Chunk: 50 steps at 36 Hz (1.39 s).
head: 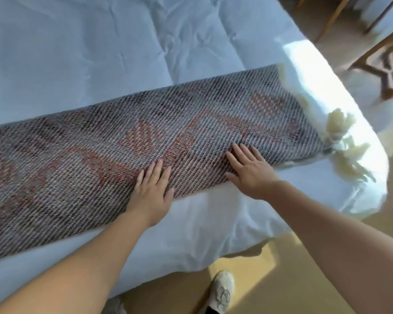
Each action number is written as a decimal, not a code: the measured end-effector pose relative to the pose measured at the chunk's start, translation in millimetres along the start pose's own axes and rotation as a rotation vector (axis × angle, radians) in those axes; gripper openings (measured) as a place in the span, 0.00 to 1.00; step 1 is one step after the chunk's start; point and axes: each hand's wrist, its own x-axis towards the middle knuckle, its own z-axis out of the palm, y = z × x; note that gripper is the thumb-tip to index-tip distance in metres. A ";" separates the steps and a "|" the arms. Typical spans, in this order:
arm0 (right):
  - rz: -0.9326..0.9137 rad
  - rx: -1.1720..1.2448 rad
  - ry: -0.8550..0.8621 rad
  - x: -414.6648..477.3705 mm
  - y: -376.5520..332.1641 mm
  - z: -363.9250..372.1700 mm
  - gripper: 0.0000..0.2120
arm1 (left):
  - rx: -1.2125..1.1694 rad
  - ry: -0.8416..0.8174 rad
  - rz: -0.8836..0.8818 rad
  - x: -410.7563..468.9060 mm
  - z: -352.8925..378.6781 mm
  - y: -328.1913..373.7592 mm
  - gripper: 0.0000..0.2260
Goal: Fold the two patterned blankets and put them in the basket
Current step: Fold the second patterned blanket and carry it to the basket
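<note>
A grey woven blanket (82,155) with a red pattern lies folded into a long band across the bed, running from the left edge to the right corner. Cream tassels (340,128) fringe its right end. My left hand (153,191) rests flat on the blanket's near edge, fingers spread slightly. Just to the right of it, my right hand (251,171) presses flat on the same edge. Neither hand grips the fabric. No second blanket and no basket are in view.
The bed (100,53) has a pale blue-white cover and fills most of the view. Its right corner (361,177) is in bright sunlight. Wooden chair legs (381,64) stand on the floor at the upper right. My white shoe (221,291) is on the wooden floor below.
</note>
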 end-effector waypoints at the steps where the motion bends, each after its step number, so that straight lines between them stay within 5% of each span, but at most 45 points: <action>1: 0.010 0.005 0.014 2.7 7.0 1.0 0.35 | -0.001 -0.004 -0.015 7.9 -0.1 10.5 0.28; 17: 0.423 0.063 -0.134 -19.7 163.6 37.6 0.36 | 0.088 -0.021 0.055 97.0 23.6 112.3 0.34; 30: 0.296 0.075 -0.097 31.4 221.0 -39.7 0.28 | -0.009 -0.082 0.272 158.6 3.3 202.7 0.28; 35: 0.085 0.008 -0.018 89.1 247.1 -52.7 0.28 | 0.000 -0.028 0.272 200.1 11.4 252.1 0.28; 44: -0.307 -0.103 0.012 199.5 297.0 -56.8 0.33 | -0.076 0.044 -0.010 256.0 23.6 348.9 0.30; 50: -0.349 -0.017 0.019 240.6 302.6 -77.4 0.37 | -0.192 0.049 -0.356 279.8 20.4 398.0 0.37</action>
